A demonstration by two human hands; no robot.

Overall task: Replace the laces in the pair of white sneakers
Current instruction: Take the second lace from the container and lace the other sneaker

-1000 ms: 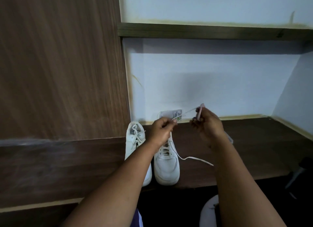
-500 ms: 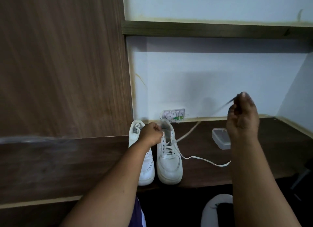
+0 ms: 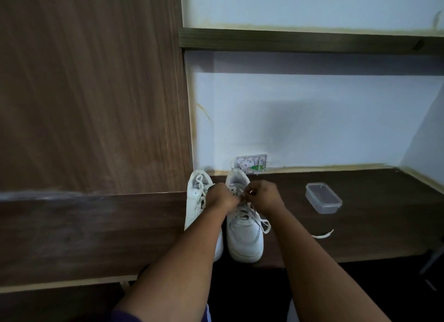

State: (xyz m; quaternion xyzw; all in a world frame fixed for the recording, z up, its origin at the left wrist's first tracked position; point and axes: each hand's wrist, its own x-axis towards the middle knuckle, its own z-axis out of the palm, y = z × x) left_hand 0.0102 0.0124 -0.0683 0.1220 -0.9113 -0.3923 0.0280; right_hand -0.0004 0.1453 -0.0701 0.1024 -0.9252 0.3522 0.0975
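White lace [image 3: 255, 218] is what both hands are busy with, right over the top eyelets of the right-hand sneaker [image 3: 243, 232]. Left hand [image 3: 222, 196] is curled into a loose fist with the knuckles up, fingertips tucked in at the tongue area; looks like it's pinching lace there, but the fingers hide the exact contact. Right hand [image 3: 263, 195] sits just at its 3 o'clock, nearly touching it, fingers bunched and pinching a short bit of lace with a pale tip poking out between them. Both forearms come up bare from 6 o'clock and angle in toward each other.

Loose lace crosses the lower eyelets, spills off the shoe's side toward 4 o'clock, and a flat woven end lies on the bench [image 3: 360, 225] further out. That sneaker is smooth white leather-ish stuff with a rounded toe, pointing toward 6 o'clock. The left-hand sneaker [image 3: 198, 201] stands right beside it at 9 o'clock, touching or close to it, already laced with a looped tangle at the top.

Bench is dark wood grain, matte. Out at 3 o'clock, well apart from the shoes, sits a small clear plastic container [image 3: 323, 198], rounded rectangle, lid on. At 12 o'clock, a wall plate [image 3: 251, 163] against the pale wall.
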